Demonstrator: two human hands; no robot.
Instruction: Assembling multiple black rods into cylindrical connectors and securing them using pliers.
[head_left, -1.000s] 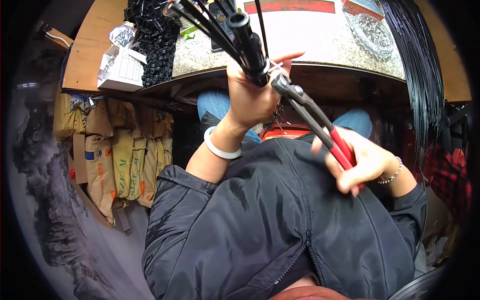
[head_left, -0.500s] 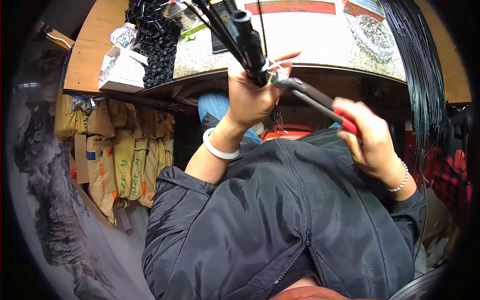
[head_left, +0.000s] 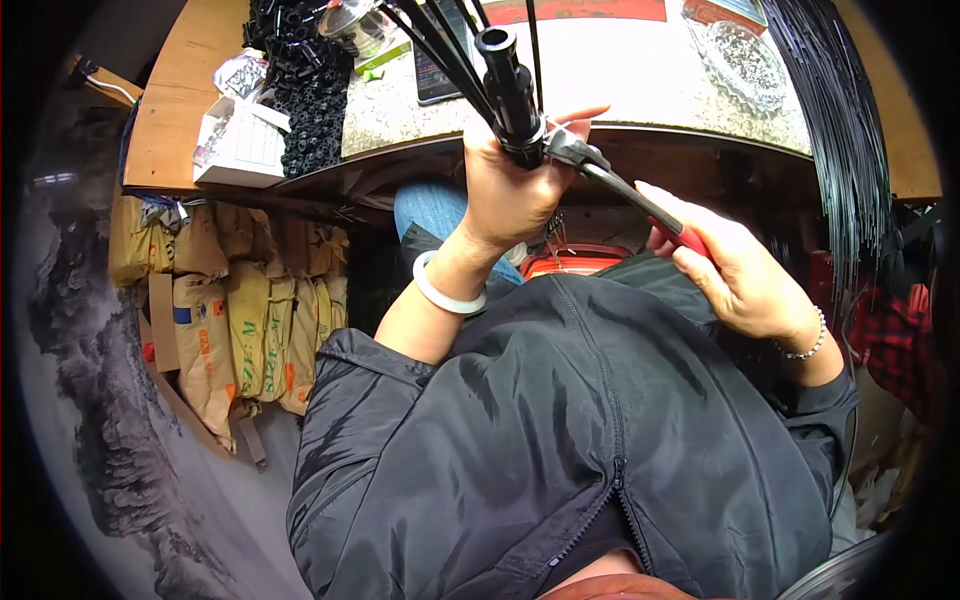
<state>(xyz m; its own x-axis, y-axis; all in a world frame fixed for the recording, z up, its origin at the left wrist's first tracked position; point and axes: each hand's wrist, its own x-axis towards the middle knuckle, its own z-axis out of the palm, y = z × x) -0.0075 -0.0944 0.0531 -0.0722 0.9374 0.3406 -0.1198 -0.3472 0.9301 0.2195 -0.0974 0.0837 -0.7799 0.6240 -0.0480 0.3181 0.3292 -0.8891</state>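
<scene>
My left hand (head_left: 512, 190) is wrapped round the lower end of a black stepped tube (head_left: 508, 85) with thin black rods (head_left: 440, 50) fanning up from it. The tube tilts upward, its round open end showing. White strands, perhaps wire or cord, stick out beside the fingers. My right hand (head_left: 735, 262) grips a pair of pliers (head_left: 625, 187) with red on the handles. The jaws of this tool sit against the base of the tube, by my left fingertips; what lies between them is too small to tell.
A heap of small black plastic parts (head_left: 300, 95) and a white box (head_left: 240, 145) lie at the table's left. A phone (head_left: 435, 65) rests behind the tube. On the right stand a clear glass dish (head_left: 745, 70) and a hanging bundle of thin dark rods (head_left: 845, 150).
My right hand has shifted slightly, and the pliers' handles now appear closer together. My left hand and the tube have moved a little to the right.
</scene>
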